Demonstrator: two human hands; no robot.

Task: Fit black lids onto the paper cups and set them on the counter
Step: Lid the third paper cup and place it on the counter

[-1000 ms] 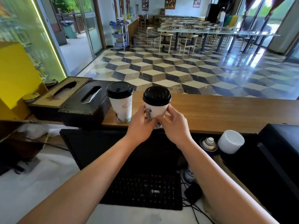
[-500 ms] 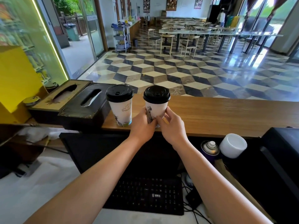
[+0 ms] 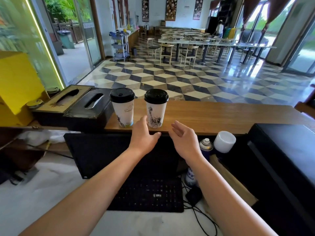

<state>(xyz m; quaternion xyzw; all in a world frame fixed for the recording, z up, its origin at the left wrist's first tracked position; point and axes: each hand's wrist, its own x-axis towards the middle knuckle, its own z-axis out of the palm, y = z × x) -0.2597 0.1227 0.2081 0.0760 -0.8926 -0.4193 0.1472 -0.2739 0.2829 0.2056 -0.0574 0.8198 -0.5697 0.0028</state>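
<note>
Black lids (image 3: 122,95) cap both cups, upright side by side on the wooden counter (image 3: 221,116), near edge, right of the tissue box (image 3: 90,106), probably for easy reach. My left hand (image 3: 144,135), fingers straight, is just beside the right cup (image 3: 156,113); my right hand (image 3: 185,138) hangs relaxed, gripping nothing. Left cup (image 3: 123,111) stands apart from both hands.

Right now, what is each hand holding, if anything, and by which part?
Nothing is held: the left hand and the right hand are both open, fingers relaxed.
</note>
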